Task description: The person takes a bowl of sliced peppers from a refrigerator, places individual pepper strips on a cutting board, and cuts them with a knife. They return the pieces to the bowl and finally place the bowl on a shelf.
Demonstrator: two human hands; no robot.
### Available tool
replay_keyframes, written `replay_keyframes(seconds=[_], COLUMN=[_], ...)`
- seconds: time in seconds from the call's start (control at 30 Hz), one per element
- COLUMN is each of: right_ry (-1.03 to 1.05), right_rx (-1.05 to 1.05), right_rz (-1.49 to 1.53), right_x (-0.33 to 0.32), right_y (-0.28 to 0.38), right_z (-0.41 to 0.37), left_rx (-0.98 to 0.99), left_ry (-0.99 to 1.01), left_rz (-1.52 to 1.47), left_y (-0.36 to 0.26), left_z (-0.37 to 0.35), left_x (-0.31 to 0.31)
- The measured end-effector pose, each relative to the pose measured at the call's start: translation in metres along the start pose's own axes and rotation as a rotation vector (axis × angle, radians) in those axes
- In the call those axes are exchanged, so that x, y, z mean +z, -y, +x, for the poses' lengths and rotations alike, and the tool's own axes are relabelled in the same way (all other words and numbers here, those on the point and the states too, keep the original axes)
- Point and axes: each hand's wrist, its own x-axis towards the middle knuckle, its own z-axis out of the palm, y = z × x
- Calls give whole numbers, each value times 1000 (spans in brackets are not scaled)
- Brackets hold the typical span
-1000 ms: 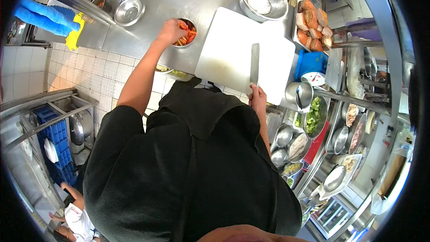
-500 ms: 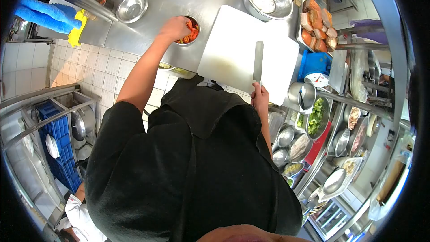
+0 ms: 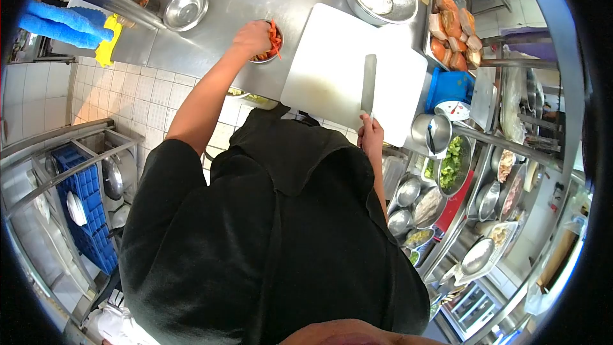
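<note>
My left hand is closed on red vegetable strips at a small metal bowl. Several strips stick up beside the fingers, and the fingertips are partly hidden. My right hand is wrapped round the handle of a kitchen knife. The broad blade lies over the white cutting board, pointing away from me. Between the two hands, the board shows a faint yellowish stain.
A perforated metal bowl stands behind the board. To the right are a tray of browned meat chunks, a blue scale and a metal pot. Round metal dishes sit at the back left. A person in white is behind me at lower left.
The red strips have come up higher out of the bowl with my left hand. My right hand and the knife stay nearly in place. The person in white has shifted lower.
</note>
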Motion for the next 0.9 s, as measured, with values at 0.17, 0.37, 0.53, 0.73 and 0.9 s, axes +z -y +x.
replay_keyframes(seconds=[0.17, 0.37, 0.53, 0.73, 0.9], right_ry=[-21, -17, -15, -15, -20], right_rx=[-11, 4, -10, -18, -21], right_rz=[38, -13, -12, -16, -19], right_x=[1, 0, 2, 3, 4], right_y=[2, 1, 1, 2, 2], right_z=[0, 4, 8, 9, 8], left_rx=[-6, 18, 13, 19, 66], left_ry=[-48, -29, -26, -85, -118], left_rz=[-246, -604, -968, -1191, -1016], left_y=[10, 31, 51, 53, 57], left_z=[-22, -36, -38, -42, -39], left_x=[-22, -29, -31, -22, 2])
